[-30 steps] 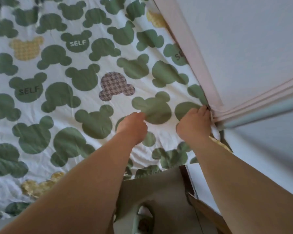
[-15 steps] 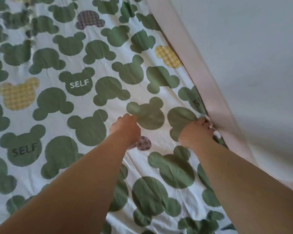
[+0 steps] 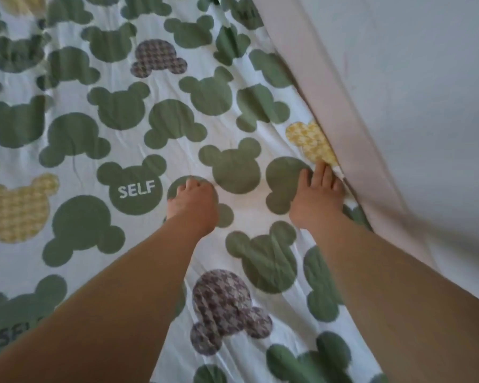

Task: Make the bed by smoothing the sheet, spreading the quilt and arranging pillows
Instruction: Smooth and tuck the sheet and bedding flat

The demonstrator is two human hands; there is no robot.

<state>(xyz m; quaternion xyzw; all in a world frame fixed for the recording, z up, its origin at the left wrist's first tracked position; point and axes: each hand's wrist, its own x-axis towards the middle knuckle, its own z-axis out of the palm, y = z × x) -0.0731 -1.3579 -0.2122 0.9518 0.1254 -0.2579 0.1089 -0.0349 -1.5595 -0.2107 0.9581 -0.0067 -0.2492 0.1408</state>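
Observation:
A white sheet (image 3: 138, 87) printed with green, yellow and checked mouse-head shapes covers the bed and fills most of the view. My left hand (image 3: 192, 201) presses on it near the middle, fingers bent down onto a green shape beside one marked SELF. My right hand (image 3: 318, 197) lies flat on the sheet with straight fingers, its fingertips at the sheet's right edge where it meets the pink board (image 3: 329, 87). Light creases run across the sheet at the upper left. No quilt or pillow is in view.
A pale pink board runs diagonally along the bed's right side. Behind it stands a plain grey-white wall (image 3: 426, 78). The sheet stretches on to the left and far side.
Both hands have slid forward along the sheet beside the pink board, away from the bed's corner. My right hand has gone from bunched at the edge to flat. The corner has left the view.

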